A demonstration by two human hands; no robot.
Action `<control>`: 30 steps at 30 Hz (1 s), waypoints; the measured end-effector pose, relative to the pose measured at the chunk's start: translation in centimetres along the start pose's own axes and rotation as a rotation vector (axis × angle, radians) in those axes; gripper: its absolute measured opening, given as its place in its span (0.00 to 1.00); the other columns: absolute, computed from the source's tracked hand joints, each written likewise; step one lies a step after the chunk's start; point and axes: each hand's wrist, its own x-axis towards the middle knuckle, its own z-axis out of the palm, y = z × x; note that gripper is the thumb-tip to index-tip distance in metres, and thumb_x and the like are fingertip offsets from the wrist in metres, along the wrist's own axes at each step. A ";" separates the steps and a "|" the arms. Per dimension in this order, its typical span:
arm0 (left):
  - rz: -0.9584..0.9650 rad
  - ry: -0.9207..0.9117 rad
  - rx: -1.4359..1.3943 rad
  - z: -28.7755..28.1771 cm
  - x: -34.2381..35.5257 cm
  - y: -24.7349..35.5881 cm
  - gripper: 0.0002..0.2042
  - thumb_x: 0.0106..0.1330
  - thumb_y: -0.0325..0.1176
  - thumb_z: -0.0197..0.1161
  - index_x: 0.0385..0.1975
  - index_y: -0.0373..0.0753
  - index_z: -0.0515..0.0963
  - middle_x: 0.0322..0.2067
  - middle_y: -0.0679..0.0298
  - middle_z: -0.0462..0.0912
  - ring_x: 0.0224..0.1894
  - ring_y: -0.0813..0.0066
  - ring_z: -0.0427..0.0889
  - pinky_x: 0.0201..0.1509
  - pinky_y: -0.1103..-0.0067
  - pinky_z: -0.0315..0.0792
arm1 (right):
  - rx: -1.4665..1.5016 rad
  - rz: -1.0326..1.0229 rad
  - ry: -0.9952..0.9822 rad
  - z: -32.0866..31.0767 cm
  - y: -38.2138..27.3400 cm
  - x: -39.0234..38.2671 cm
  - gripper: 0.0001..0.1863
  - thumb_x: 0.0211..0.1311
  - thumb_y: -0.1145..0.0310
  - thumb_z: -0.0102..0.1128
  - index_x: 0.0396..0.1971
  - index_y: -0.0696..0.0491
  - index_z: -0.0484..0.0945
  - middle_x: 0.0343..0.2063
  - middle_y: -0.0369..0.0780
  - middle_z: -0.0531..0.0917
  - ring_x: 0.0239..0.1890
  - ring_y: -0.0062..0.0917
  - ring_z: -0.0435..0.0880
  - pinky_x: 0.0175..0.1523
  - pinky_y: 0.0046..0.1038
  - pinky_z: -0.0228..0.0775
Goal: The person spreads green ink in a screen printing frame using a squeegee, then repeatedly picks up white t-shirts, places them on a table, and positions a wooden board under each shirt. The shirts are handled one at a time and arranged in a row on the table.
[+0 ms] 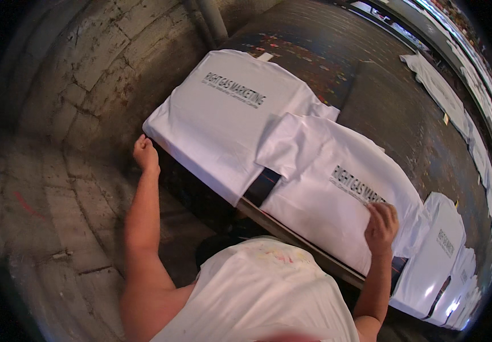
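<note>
My left hand [145, 154] is curled just beside the lower left corner of a white T-shirt [217, 131] with dark printed lettering, spread on a long dark surface; whether it grips anything is unclear. My right hand [381, 225] is above a second printed white T-shirt [320, 211], near its lettering, with fingers bent together; what they hold, if anything, is too unclear to make out. The second shirt's sleeve lies crumpled over the edge of the first.
More printed white shirts [431, 256] line the near edge to the right, and others [445, 97] the far edge of the dark surface [385, 102]. A grey pipe [212, 23] stands behind, by a cracked concrete wall [98, 62]. The near rail [269, 222] runs diagonally.
</note>
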 end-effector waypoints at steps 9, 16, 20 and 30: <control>-0.867 -0.452 -0.437 5.6 0.4 -20.1 0.28 0.80 0.61 0.52 0.68 0.48 0.75 0.59 0.63 0.82 0.60 0.58 0.79 0.65 0.56 0.74 | 0.218 -0.153 -0.146 11.4 -15.7 11.3 0.19 0.45 0.80 0.68 0.43 0.56 0.87 0.38 0.41 0.87 0.38 0.37 0.87 0.42 0.39 0.81; -0.939 -0.690 -0.996 8.4 -1.9 -23.5 0.20 0.83 0.45 0.53 0.65 0.40 0.78 0.65 0.60 0.80 0.67 0.58 0.78 0.69 0.59 0.75 | 0.226 -0.174 -0.190 12.9 -21.8 15.2 0.20 0.47 0.75 0.69 0.45 0.57 0.88 0.40 0.42 0.88 0.39 0.36 0.88 0.42 0.38 0.82; -0.962 -0.552 -0.791 6.7 0.4 -28.0 0.16 0.79 0.42 0.60 0.57 0.39 0.82 0.57 0.60 0.83 0.56 0.58 0.83 0.58 0.58 0.80 | 0.229 -0.182 -0.193 12.9 -22.6 15.3 0.21 0.48 0.73 0.69 0.46 0.57 0.88 0.41 0.42 0.88 0.39 0.37 0.88 0.42 0.38 0.82; -0.929 -0.163 -0.561 -3.4 -2.2 -22.7 0.24 0.78 0.44 0.63 0.68 0.39 0.74 0.60 0.58 0.82 0.60 0.58 0.83 0.59 0.58 0.81 | 0.309 -0.164 -0.079 12.8 -20.5 11.3 0.21 0.46 0.76 0.68 0.45 0.57 0.88 0.40 0.42 0.87 0.39 0.36 0.87 0.40 0.37 0.81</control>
